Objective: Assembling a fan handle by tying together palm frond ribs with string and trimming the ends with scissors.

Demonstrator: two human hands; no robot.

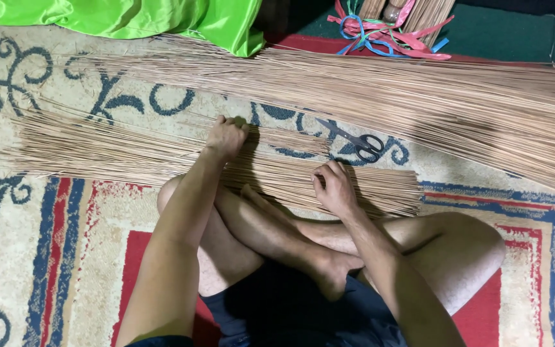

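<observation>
A flat bundle of thin brown sticks [97,149] lies across the carpet in front of my crossed legs. My left hand [224,136] is closed around a bunch of these sticks near the middle of the bundle. My right hand [334,187] rests with bent fingers on the sticks toward the bundle's right, cut end [401,193]. A pair of black scissors [358,142] lies on the carpet just beyond my right hand.
A much larger heap of long sticks [419,96] stretches across the far side. Bright green cloth [162,18] lies at the top left. Pink and blue ribbons [387,35] sit at the top near another stick bundle. The patterned carpet [46,257] covers the floor.
</observation>
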